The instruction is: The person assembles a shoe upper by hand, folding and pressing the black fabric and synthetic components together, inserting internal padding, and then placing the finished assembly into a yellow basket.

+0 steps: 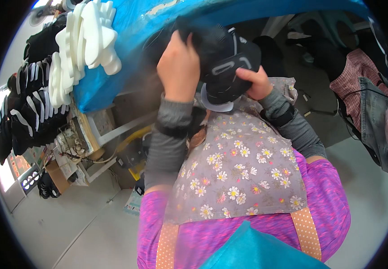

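A black shoe upper [225, 76] with grey trim and a pale, curved lower edge is held up in front of my apron. My right hand [257, 83] grips its right side, with the thumb lying on top and the other fingers hidden beneath. Dark material at its far left end is pinched by my left hand [179, 65], whose fingers are curled closed. This end is blurred, so I cannot tell whether it is part of the upper or a separate piece.
A blue-covered table [133, 27] is just beyond my hands. White foam foot-shaped pieces [91, 38] are stacked at its left. Black shoe uppers [28, 103] hang or lie in rows farther left. A chair draped with clothes [364, 98] stands at right.
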Demonstrator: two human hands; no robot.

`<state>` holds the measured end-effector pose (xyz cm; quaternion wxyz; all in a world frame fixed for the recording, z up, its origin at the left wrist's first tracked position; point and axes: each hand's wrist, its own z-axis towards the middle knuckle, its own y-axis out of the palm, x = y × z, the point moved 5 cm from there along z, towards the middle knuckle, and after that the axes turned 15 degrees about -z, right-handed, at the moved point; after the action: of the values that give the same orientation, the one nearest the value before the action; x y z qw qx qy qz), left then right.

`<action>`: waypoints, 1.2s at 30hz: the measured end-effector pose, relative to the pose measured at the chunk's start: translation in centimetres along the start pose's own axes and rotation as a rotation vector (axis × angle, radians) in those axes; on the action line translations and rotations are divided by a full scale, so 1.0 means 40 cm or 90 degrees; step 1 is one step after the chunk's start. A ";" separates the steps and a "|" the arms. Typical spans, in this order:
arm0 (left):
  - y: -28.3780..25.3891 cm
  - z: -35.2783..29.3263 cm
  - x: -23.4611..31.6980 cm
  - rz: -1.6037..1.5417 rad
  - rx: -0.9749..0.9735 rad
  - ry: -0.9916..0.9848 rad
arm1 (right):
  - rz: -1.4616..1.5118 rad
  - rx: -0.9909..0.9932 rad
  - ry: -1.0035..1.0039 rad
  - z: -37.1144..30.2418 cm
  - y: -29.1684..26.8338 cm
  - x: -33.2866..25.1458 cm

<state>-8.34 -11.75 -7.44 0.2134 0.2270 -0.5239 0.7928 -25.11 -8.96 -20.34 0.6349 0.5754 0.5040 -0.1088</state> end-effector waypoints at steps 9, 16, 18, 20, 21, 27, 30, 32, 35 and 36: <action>0.216 0.110 -0.105 0.048 -0.245 0.049 | 0.149 0.061 0.026 0.019 -0.065 0.038; 0.303 0.091 -0.187 -0.006 -0.167 0.047 | 0.188 0.051 0.087 0.037 -0.075 0.064; 0.305 0.074 -0.194 0.005 -0.160 -0.015 | 0.211 0.043 0.096 0.036 -0.076 0.070; 0.293 0.069 -0.181 -0.021 -0.193 -0.075 | 0.228 0.026 0.118 0.041 -0.104 0.096; 0.279 0.061 -0.175 -0.024 -0.186 -0.068 | 0.249 0.014 0.150 0.040 -0.109 0.106; 0.147 0.089 -0.060 -0.076 -0.088 -0.045 | 0.381 -0.041 0.147 0.025 -0.069 0.071; 0.166 0.098 -0.044 0.005 -0.100 -0.006 | 0.387 -0.014 0.129 0.037 -0.083 0.042; 0.219 0.091 -0.099 0.051 -0.140 -0.045 | 0.406 -0.001 0.147 0.054 -0.101 0.075; 0.278 0.088 -0.175 -0.050 -0.172 -0.049 | 0.444 0.011 0.147 0.069 -0.131 0.117; 0.292 0.091 -0.182 -0.044 -0.176 -0.057 | 0.442 0.007 0.146 0.074 -0.140 0.122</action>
<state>-8.69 -20.07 -19.00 0.2463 0.2481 -0.6290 0.6944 -25.31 -11.04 -28.05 0.5702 0.7240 0.3463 0.1757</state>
